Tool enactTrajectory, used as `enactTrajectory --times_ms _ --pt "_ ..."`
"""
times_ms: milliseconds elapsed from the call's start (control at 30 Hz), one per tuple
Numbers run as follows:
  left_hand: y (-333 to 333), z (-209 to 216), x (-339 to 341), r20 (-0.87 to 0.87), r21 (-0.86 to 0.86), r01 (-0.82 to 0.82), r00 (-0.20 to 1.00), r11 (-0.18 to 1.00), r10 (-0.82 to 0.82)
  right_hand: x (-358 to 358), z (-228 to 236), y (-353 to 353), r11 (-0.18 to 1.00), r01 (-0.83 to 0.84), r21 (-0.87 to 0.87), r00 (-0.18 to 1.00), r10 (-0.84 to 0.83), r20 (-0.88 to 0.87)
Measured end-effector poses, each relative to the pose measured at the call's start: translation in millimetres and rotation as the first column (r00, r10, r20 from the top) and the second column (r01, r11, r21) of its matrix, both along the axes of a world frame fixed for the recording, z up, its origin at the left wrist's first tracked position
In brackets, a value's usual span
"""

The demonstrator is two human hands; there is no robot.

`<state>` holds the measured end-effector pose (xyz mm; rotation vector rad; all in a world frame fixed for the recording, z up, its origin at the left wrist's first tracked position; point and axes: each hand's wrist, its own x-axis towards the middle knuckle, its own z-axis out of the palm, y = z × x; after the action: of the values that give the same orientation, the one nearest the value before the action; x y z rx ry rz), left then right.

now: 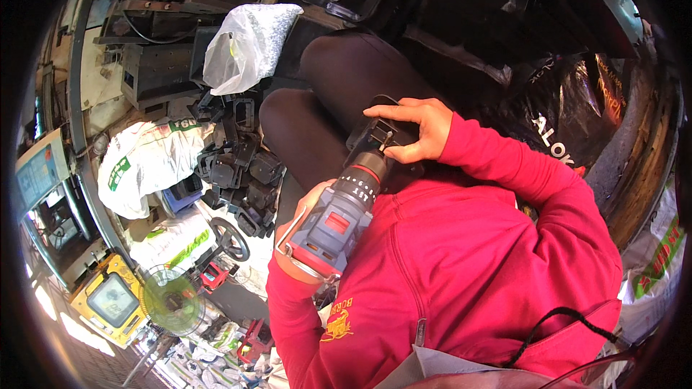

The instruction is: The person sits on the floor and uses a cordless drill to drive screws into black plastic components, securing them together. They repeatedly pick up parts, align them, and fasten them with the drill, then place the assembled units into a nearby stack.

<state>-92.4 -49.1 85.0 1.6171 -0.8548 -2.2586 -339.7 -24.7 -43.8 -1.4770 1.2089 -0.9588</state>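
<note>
My left hand (311,198) is wrapped round a grey and red cordless drill (333,225), mostly hidden beneath its body. The drill's black collar and chuck point away from me, up toward a small black metal bracket (366,132) over my lap. Thumb and fingers of my right hand (431,128) pinch this bracket from the right side. A short silvery bit or screw shows between chuck and bracket; whether it touches the bracket I cannot tell.
Many loose black metal parts (241,173) lie heaped left of my knees. Beyond them are a clear plastic bag (249,47) of small pieces and a white sack (155,162). A fan (173,299) and a yellow-framed screen (114,301) stand lower left; a black plastic bag (559,112) lies at right.
</note>
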Motion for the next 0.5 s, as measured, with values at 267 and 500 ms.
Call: enactTrajectory --times_ms 267,500 --pt "6.6 4.8 -11.1 0.316 -0.317 0.401 0.899 0.859 -0.303 -1.7 2.8 -3.2 1.0 -0.027 0.012 0.998 0.027 -0.062" --pt "1.2 2.6 -8.8 0.221 -0.152 0.197 0.962 0.969 -0.161 -1.5 1.0 -8.8 0.998 -0.025 0.057 0.996 0.03 -0.087"
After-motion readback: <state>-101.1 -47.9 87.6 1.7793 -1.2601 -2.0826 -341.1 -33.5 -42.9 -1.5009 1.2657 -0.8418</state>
